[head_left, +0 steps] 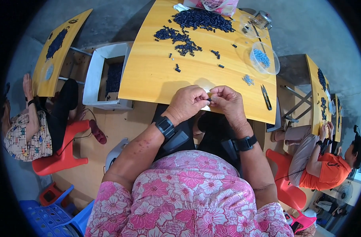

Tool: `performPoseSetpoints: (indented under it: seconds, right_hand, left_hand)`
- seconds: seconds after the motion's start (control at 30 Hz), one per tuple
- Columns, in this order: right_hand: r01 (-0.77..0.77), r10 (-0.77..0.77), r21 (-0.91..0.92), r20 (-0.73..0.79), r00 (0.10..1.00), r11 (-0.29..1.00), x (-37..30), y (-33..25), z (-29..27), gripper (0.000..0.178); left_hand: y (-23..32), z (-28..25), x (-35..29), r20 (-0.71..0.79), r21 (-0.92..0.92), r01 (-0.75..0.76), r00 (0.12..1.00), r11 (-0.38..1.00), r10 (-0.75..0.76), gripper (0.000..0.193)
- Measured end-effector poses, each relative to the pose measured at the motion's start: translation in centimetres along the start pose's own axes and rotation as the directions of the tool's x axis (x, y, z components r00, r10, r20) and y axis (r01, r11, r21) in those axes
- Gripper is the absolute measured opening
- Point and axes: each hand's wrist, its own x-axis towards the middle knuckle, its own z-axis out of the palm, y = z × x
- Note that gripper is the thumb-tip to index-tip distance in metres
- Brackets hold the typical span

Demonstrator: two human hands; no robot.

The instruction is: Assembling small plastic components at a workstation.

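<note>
Both my hands meet above the front edge of the yellow table [149, 85], fingertips pinched together. Between them is a small dark cylindrical piece [209, 100], mostly covered by fingers. My left hand [188, 103] grips it from the left, and my right hand [228, 103] closes on it from the other side. Beyond them lie a few loose dark pieces [177, 70] and larger heaps of dark cylindrical pieces [204, 19]. A small pile of light blue bits [248, 80] rests right of my hands, close to black-handled thread snips [266, 97].
A clear round tub [276, 65] of blue bits stands at the table's right, with another clear container [245, 27] and a metal cup [263, 19] behind. A white box [95, 79] with dark pieces sits left of the table. Other people work at tables on both sides.
</note>
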Motion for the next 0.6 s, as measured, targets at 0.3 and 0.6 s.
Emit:
performPoseSetpoints:
  seconds: [0.3, 0.6]
  right_hand:
    - [0.304, -0.355, -0.684, 0.07, 0.932, 0.663, 0.2, -1.0, 1.2, 0.012]
    - [0.038, -0.049, -0.264, -0.035, 0.998, 0.964, 0.9, -0.2, 0.5, 0.008]
  left_hand:
    - [-0.1, 0.0, -0.1, -0.021, 0.084, -0.04, 0.999, 0.996, 0.042, 0.01]
    - [-0.3, 0.0, -0.1, -0.03, 0.024, -0.045, 0.999, 0.999, 0.046, 0.01]
